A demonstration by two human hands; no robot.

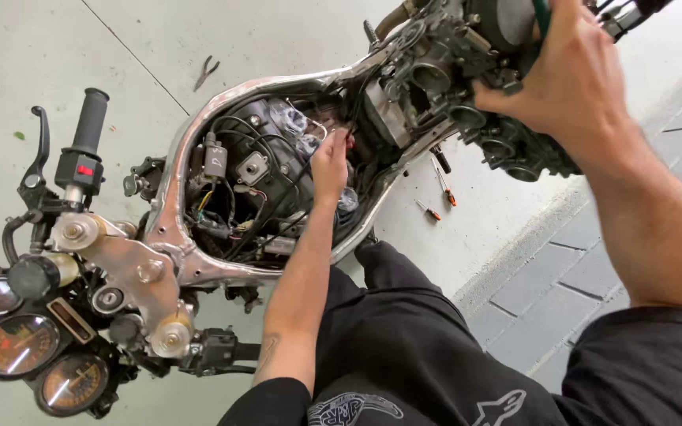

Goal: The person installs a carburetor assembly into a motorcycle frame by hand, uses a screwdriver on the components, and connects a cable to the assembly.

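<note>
A stripped motorcycle lies below me with its silver frame open over the engine. My left hand reaches inside the frame, fingertips pinched on a black cable by the engine's rear. My right hand grips a bank of carburettors, held tilted above the frame's back end. Wires and hoses tangle around the engine under my left wrist.
Handlebar with a black grip, a lever and three round gauges sit at the left. Pliers lie on the concrete floor. Two orange-tipped screwdrivers lie beside the frame. Grey paving runs along the right.
</note>
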